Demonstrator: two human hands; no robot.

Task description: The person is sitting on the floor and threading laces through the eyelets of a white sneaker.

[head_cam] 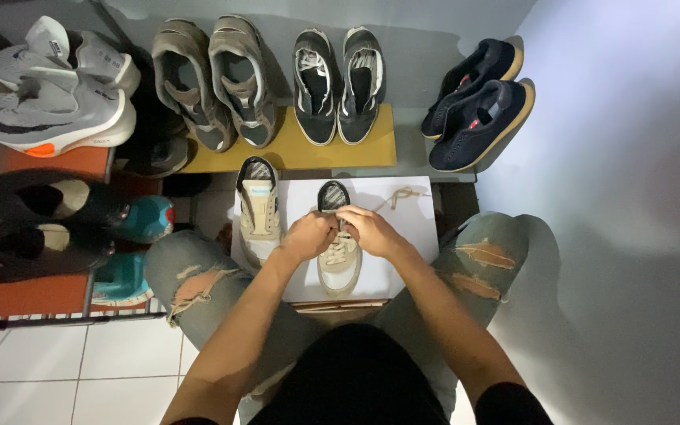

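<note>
Left hand and right hand both pinching laces of beige sneaker on white sheet

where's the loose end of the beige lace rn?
In the head view, the loose end of the beige shoelace lies on the white sheet, up and right of the right hand, below the navy slip-on shoes.

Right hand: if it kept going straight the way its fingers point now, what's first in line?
The right hand points up and left in the frame, its fingers on the lace of the beige sneaker. Straight on, it would probably meet the left hand first, then the second beige sneaker. Heights are unclear from above.
</note>
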